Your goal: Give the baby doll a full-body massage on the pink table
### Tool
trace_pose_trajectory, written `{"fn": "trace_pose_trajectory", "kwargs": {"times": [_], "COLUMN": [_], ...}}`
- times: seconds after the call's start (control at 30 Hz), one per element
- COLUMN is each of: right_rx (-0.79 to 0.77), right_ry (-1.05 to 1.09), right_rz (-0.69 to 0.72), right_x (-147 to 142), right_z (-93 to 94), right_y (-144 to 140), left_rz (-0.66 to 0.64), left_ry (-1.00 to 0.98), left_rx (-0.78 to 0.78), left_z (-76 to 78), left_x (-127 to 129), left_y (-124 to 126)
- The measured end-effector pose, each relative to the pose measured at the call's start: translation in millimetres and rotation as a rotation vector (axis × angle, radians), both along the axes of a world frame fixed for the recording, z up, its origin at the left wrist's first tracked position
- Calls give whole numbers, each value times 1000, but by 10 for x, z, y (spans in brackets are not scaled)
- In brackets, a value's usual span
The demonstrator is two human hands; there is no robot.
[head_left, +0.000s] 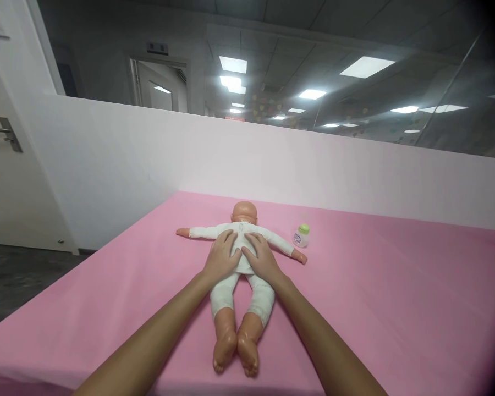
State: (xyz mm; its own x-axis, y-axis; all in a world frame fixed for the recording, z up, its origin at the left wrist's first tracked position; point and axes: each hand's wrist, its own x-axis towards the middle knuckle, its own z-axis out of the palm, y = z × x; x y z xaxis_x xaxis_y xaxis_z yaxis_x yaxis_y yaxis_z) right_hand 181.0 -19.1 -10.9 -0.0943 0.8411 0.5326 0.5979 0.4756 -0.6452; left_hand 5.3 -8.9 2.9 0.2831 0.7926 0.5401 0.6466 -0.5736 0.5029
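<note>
A baby doll (244, 267) in a white outfit lies face down, its head pointing away from me and its bare feet toward me. Its arms stretch out to both sides. My left hand (223, 256) rests flat on the left half of the doll's back, fingers extended. On the right half lies my right hand (262, 256), also flat, with its fingers spread. The two thumbs come close together over the middle of the back. Beyond the doll's right-side arm stands a small clear bottle (301, 236) with a green cap and a printed label.
A pink cloth (375, 286) covers the table under the doll. Behind it runs a low white wall (313, 170) with glass above. At the left are a white door (16, 181) with a metal handle and dark floor (20, 275).
</note>
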Motion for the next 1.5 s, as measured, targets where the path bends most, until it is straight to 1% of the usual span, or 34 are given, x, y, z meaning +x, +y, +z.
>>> {"fn": "trace_pose_trajectory", "kwargs": {"times": [0.1,0.17,0.23,0.4,0.57,0.67,0.73,0.93,1.07,1.27,1.5], "right_rx": [-69,-107,-111,-43,-115,-120,-107,-29,-16,-19,-20], "right_ry": [-22,-27,-19,11,6,6,4,6,15,13,20], "right_rz": [9,12,7,-38,4,11,-2,-58,-53,-44,-38], "right_x": [13,15,11,-7,2,8,6,-7,-6,-3,5], "right_z": [-42,-54,-46,12,12,-2,-1,22,19,-1,0], "right_y": [31,42,40,-3,-16,-6,-4,-19,-15,-1,-4], "left_rz": [-16,-32,-18,7,-21,-55,-57,-17,-19,-34,-53], "left_ry": [27,39,40,-2,30,55,51,-6,-25,10,-5], "left_rx": [-106,-140,-130,-60,-146,-187,-179,-66,-97,-112,-116], "left_z": [-29,-9,32,107,90,71,69,88,61,-7,-14], "left_x": [-2,-4,-4,2,-11,-27,-32,-19,-18,-24,-37], "left_y": [23,10,-20,-89,-65,-38,-35,-66,-45,19,35]}}
